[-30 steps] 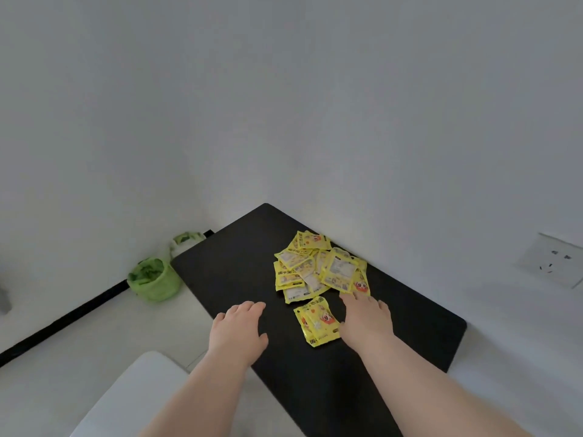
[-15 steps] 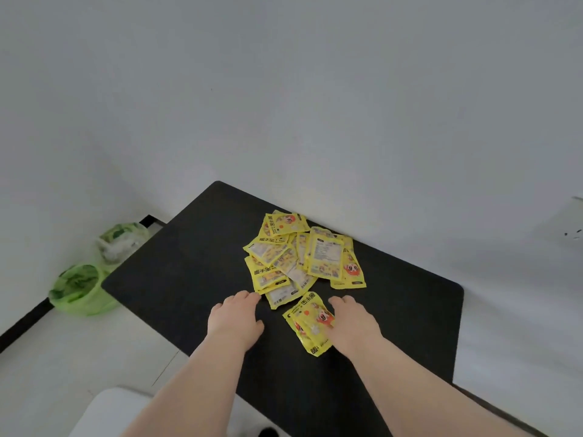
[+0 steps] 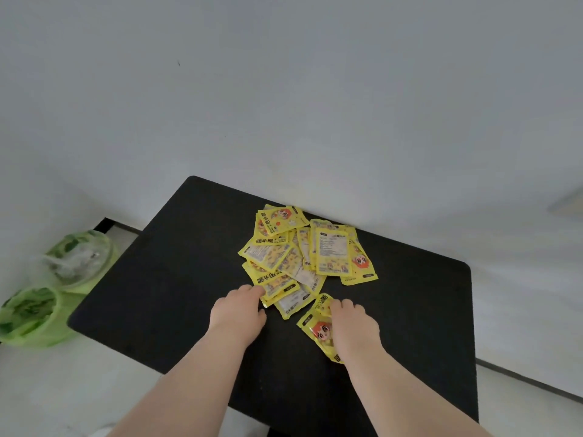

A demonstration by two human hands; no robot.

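A pile of several yellow packets [image 3: 303,250] lies on the black table [image 3: 176,279] near the wall. One yellow packet [image 3: 317,329] with a cartoon face lies apart, nearer to me. My right hand [image 3: 353,326] lies flat on this packet and covers its right part. My left hand [image 3: 238,313] rests palm down on the table, its fingertips touching the near edge of the pile. Neither hand grips anything.
Two bins lined with green bags [image 3: 31,316] [image 3: 80,260] stand on the floor left of the table. A white wall rises right behind the table. The table's left and near edges drop to a pale floor.
The view has tilted down and turned left. My left hand has slid forward to the pile's edge. My right hand has stayed on the single packet.
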